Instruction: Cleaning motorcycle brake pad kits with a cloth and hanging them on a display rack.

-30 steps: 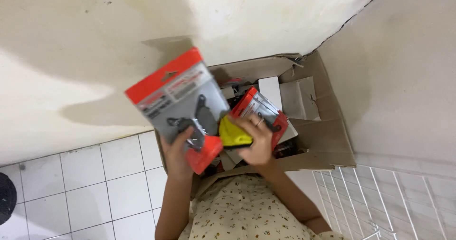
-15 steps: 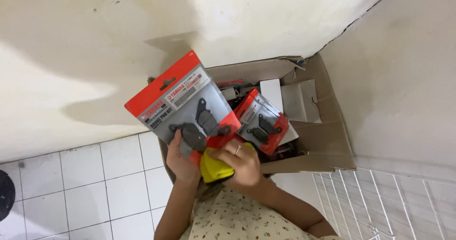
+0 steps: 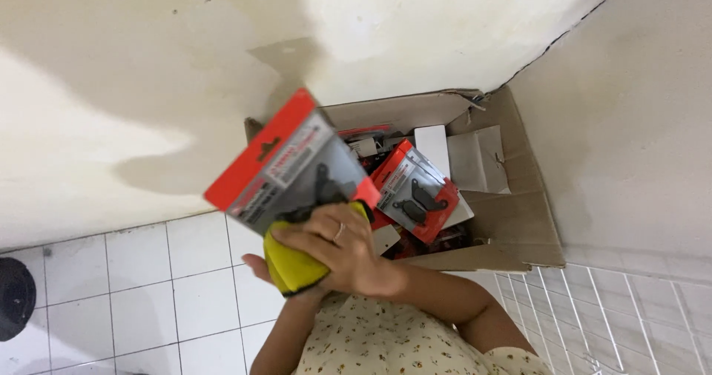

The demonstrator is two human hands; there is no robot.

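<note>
Head view is showing the right hand (image 3: 337,252) gripping a yellow cloth (image 3: 293,264) against a red and grey blister pack (image 3: 289,163). Left hand (image 3: 256,265), peeking out underneath, is propping the pack (light, stiff, slippery plastic; edges grip best).

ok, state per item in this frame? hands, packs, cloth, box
Left hand: under the cloth and pack, mostly hidden, supporting them.
Right hand: on top, fingers pressing the yellow cloth.
Yellow cloth: bunched between both hands, against the pack's lower end.
Red-and-grey blister pack: sealed, held up, tilted.
Second blister pack: sealed, lying tilted in the box.
Cardboard box: open, flaps out, filled with packs.
</note>
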